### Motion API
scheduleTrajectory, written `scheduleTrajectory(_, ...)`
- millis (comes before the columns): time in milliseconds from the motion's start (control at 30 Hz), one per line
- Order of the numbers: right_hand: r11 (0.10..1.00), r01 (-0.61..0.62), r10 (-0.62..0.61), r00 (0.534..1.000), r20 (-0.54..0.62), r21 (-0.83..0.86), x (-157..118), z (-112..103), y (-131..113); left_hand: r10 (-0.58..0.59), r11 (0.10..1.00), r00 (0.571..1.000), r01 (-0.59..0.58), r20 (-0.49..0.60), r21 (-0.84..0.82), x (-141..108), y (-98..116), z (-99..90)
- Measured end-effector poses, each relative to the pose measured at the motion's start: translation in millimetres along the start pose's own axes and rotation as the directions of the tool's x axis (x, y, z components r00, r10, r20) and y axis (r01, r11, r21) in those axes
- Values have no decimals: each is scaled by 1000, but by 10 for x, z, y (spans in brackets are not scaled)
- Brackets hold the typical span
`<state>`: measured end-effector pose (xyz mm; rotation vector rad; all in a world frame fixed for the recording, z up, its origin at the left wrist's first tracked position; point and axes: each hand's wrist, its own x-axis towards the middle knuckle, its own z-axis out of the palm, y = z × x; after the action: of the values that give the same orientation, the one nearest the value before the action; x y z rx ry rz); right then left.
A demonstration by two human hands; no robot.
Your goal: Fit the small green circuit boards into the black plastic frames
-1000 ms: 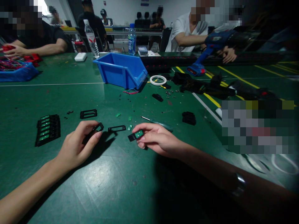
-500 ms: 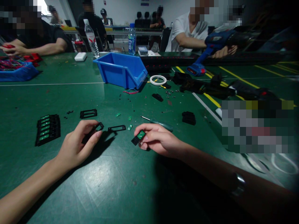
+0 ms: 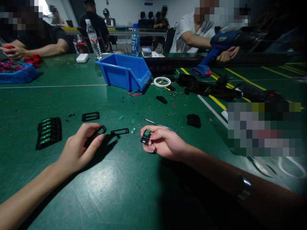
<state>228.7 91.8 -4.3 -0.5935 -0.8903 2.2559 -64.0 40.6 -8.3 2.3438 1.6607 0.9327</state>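
Between thumb and fingers, my left hand [image 3: 82, 147] grips a black frame [image 3: 103, 129], its far end poking out. My right hand [image 3: 165, 142] pinches a small black part with a green board [image 3: 145, 136]. Another thin black frame [image 3: 120, 131] lies between the hands, beside small green boards [image 3: 133, 130]. A black double frame [image 3: 90, 116] rests beyond my left hand. At the left is a row of black pieces with green boards [image 3: 49, 132]. Partly hidden behind my right hand lies a screwdriver [image 3: 153, 122].
A blue bin [image 3: 124, 72] stands beyond the hands, near a white ring [image 3: 162, 82] and scattered screws. Black parts [image 3: 193, 121] lie to the right. A blue power drill [image 3: 216, 51] stands at the back right. People sit across the table, one person's hand [image 3: 227, 54] near the drill.
My right hand has turned the small black part more upright and shifted it slightly right. My left hand has stayed in place. The person's hand near the drill has moved slightly.
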Motion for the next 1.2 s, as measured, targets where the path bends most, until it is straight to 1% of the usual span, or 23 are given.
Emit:
scheduleTrajectory(100,998,-14,13,1000,18,59,6,-23,-21,-2,1000,1000,2,3,2,0,-6,3)
scheduleTrajectory(200,997,-20,18,1000,26,79,12,-41,-32,2,1000,1000,-2,1,0,1,-8,6)
scheduleTrajectory(433,997,-25,26,1000,-2,75,5,-15,-19,17,1000,1000,-17,-8,-14,-13,-14,1)
scheduleTrajectory(700,998,-30,30,1000,-6,58,6,-15,-27,9,1000,1000,-9,-8,-5,9,0,9)
scheduleTrajectory(867,997,-19,17,1000,19,75,2,-27,-14,16,1000,1000,-16,-14,0,9,7,0)
scheduleTrajectory(1000,999,9,-11,999,52,40,0,-38,10,28,1000,999,-28,-24,1,7,-3,15)
scheduleTrajectory(1200,1000,10,-10,1000,14,-3,16,-47,35,45,999,999,-45,-29,-13,7,-8,20)
